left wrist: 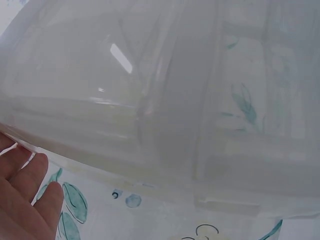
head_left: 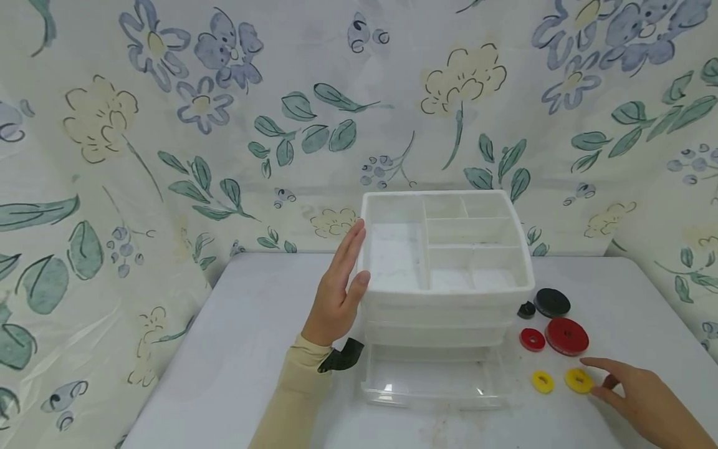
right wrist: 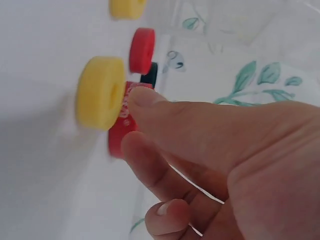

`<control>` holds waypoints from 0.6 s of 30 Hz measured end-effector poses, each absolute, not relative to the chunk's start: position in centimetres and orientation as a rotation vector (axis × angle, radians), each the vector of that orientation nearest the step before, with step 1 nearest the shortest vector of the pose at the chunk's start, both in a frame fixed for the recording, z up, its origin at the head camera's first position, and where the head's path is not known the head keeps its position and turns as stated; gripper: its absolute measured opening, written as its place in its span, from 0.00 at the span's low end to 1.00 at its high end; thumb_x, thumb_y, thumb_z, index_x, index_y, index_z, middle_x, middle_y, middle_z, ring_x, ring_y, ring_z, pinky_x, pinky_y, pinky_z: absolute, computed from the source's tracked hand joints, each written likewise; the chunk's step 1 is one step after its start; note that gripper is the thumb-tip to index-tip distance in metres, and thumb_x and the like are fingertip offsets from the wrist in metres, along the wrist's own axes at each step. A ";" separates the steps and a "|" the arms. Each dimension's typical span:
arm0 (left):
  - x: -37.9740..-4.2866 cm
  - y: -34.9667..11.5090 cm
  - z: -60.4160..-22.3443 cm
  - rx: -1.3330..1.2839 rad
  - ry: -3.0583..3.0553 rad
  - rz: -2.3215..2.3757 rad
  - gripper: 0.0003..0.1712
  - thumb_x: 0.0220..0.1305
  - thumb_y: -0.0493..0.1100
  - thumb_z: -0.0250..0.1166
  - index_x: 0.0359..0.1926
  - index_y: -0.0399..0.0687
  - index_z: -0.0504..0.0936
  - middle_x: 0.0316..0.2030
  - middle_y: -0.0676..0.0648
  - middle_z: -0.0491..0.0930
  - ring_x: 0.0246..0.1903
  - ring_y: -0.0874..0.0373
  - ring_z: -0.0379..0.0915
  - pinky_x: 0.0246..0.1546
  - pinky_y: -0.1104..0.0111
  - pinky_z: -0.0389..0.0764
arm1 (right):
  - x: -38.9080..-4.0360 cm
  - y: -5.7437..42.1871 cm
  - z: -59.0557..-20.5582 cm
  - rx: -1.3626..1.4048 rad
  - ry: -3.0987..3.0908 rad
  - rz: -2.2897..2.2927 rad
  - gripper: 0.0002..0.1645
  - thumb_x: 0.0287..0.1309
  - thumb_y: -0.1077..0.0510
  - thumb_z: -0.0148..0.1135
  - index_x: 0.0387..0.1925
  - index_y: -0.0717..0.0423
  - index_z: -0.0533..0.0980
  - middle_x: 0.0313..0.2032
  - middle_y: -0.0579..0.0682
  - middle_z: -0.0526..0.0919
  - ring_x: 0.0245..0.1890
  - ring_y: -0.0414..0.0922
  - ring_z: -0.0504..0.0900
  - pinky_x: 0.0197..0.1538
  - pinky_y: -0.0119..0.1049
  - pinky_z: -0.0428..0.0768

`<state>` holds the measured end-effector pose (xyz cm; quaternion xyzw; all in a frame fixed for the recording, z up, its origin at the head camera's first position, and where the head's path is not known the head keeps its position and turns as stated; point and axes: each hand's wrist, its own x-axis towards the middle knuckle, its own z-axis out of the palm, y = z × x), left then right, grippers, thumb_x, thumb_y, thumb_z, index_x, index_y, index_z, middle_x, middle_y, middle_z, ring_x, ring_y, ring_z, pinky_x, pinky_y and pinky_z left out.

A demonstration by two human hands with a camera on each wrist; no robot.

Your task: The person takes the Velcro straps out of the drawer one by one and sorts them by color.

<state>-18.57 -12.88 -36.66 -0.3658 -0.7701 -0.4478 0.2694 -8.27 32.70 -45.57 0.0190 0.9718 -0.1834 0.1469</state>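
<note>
A white plastic drawer organizer (head_left: 443, 305) with a divided top tray stands on the table, its clear bottom drawer (head_left: 434, 377) pulled out. My left hand (head_left: 339, 290) rests against the organizer's left side, fingers straight. In the left wrist view, the fingers (left wrist: 30, 175) lie at the edge of the translucent body. My right hand (head_left: 642, 390) is at the larger yellow disc (head_left: 578, 380), thumb and index finger apart beside it. The right wrist view has the thumb tip close by this yellow disc (right wrist: 100, 92). A smaller yellow disc (head_left: 542, 381) lies to its left.
Behind the yellow discs lie a large red disc (head_left: 567, 337) and a small red ring (head_left: 532, 340). Farther back are a large black disc (head_left: 552, 302) and a small black piece (head_left: 526, 310). A flower-patterned cloth (head_left: 303, 168) hangs behind the white table (head_left: 258, 318).
</note>
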 end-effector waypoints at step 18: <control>-18.7 -12.8 -36.8 -0.989 -2.068 -1.205 0.37 0.81 0.58 0.42 0.78 0.38 0.54 0.78 0.42 0.51 0.77 0.48 0.47 0.75 0.58 0.51 | -7.0 28.9 -41.7 -0.054 2.928 -0.590 0.32 0.51 0.58 0.77 0.57 0.61 0.77 0.36 0.47 0.80 0.32 0.44 0.75 0.36 0.44 0.86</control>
